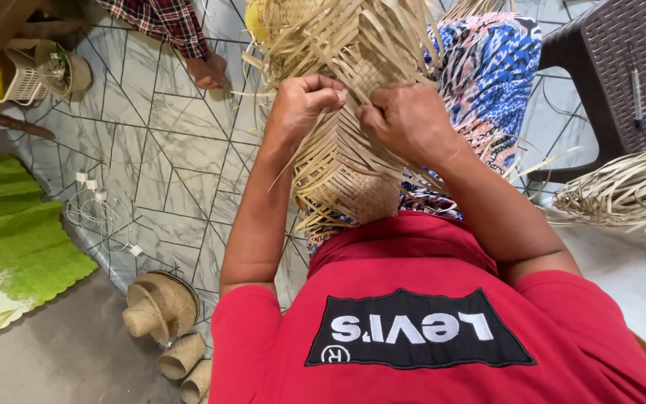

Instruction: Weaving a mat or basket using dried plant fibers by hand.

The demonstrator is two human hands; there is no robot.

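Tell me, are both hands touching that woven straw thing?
Touching. The head view shows the left hand and the right hand both closed on strips of the woven straw piece, with no gap visible.

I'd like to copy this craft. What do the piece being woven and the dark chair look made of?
The woven piece looks like dried palm-type leaf strips: pale tan, matte, flat, loose ends fraying out. The chair looks like moulded plastic with an imitation-wicker texture, dark brown, slightly glossy; real rattan can't be ruled out.

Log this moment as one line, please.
left hand: pinching strips | right hand: gripping strips | woven straw piece: on lap, unfinished | finished hats: floor
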